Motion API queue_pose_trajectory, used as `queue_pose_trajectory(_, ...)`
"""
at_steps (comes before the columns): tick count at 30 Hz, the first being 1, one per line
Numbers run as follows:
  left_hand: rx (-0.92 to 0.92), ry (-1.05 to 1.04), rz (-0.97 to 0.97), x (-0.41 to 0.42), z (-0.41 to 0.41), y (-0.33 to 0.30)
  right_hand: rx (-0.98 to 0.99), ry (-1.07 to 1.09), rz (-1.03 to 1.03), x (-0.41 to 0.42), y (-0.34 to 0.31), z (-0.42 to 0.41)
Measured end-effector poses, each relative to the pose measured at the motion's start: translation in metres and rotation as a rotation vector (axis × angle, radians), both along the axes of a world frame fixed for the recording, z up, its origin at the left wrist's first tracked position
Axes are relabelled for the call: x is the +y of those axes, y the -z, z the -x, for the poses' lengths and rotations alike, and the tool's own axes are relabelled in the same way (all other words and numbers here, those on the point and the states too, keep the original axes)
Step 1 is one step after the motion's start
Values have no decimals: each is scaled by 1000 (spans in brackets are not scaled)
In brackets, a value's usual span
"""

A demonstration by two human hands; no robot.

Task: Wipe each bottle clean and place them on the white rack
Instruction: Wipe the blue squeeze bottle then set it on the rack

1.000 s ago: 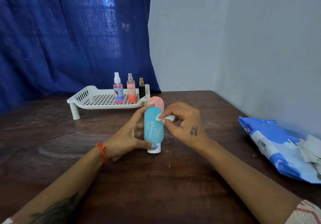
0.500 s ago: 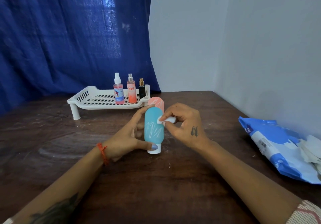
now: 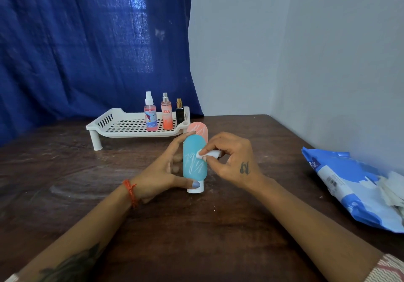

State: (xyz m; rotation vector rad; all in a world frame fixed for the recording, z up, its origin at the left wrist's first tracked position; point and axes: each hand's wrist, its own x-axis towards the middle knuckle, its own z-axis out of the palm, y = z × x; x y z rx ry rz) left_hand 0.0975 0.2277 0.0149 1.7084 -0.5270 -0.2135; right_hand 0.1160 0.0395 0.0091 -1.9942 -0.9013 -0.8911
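White rack (image 3: 122,126) far left on table (image 3: 196,238); three spray bottles (image 3: 166,113) upright at its right end. Left hand (image 3: 161,172) curled round teal bottle (image 3: 193,165), standing cap-down mid-table, white streaks on front. Pink bottle (image 3: 199,129) just behind. Right hand (image 3: 231,159) pinches white wipe (image 3: 207,153) against teal bottle. Blue wipes pack (image 3: 349,183) far right.

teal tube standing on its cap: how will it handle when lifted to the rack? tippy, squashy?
The teal tube is tall on a narrow white cap, so probably tippy; the left hand steadies it. Its rounded body looks like soft plastic, likely yielding under a tight grip. The right hand rubs it with a wipe, so possibly slick.
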Motion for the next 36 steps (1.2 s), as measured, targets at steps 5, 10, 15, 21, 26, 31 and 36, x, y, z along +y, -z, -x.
queue_pose_trajectory(5, -4, -5, -1, 0, -1, 0, 9, 1, 37, -2, 1, -1)
queue_pose_trajectory(10, -19, -15, 5, 2, -1, 1, -22, 39, 0, 0, 2, -3)
queue_pose_trajectory(15, -2, -28, 7, 1, -1, -1, -5, -24, 58, 2, 1, 1)
queue_pose_trajectory(21, 9, -30, -3, 2, -2, 1, 12, 29, 17, -1, 3, -2)
queue_pose_trajectory(26, -5, -28, 0, 2, 0, 0, -6, -3, 18, 3, 2, 0)
queue_pose_trajectory(31, -9, -18, -5, 1, 0, 0, 30, -53, 50, 0, 2, 2)
queue_pose_trajectory(36, -6, -13, -7, 2, -1, 0, 12, 43, 8, 0, 4, 0)
